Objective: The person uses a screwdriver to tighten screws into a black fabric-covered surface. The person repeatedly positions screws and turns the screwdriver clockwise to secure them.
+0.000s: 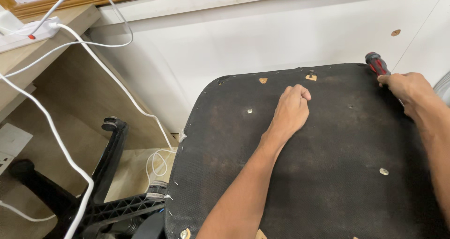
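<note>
The scene is evenly and brightly lit from above. Soft, faint shadows are cast; no glare is seen. Sharp focus is held throughout, with slight wide-angle bending at the edges.

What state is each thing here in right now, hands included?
Left hand: closed in a fist, resting on the seat underside.
Right hand: gripping the screwdriver.
Screwdriver: red and black handle, held at the seat's far corner.
Chair seat: flipped over, black underside facing up.
Bolt: standing up from the seat near its far edge.
Chair base: detached, lying on the floor.
Power strip: cables plugged in.
</note>
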